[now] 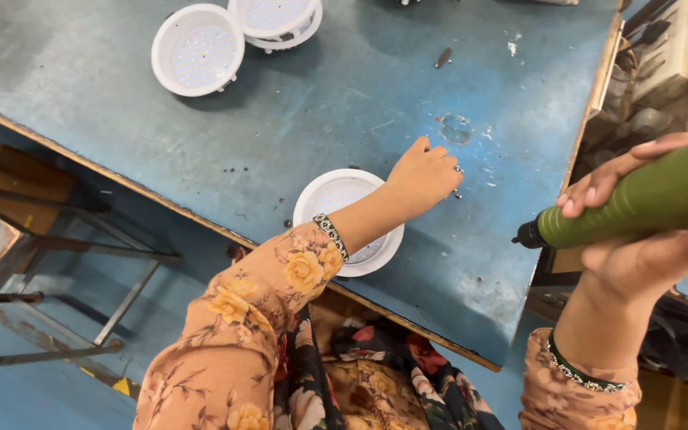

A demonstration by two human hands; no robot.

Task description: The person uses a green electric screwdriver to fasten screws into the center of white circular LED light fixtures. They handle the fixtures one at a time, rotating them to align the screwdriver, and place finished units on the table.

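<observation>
On the blue worktop, just beside a round white lamp housing set near the front edge, the left hand is rested with its fingers curled together, fingertips pressed down on what seem to be tiny screws; whether one is pinched cannot be told. The housing lies within reach under the forearm, presumably kept close for fastening. The right hand is closed around a green powered screwdriver, held raised off the worktop, tip pointing left, clear of the work. Two more white housings are parked at the far edge, well apart.
</observation>
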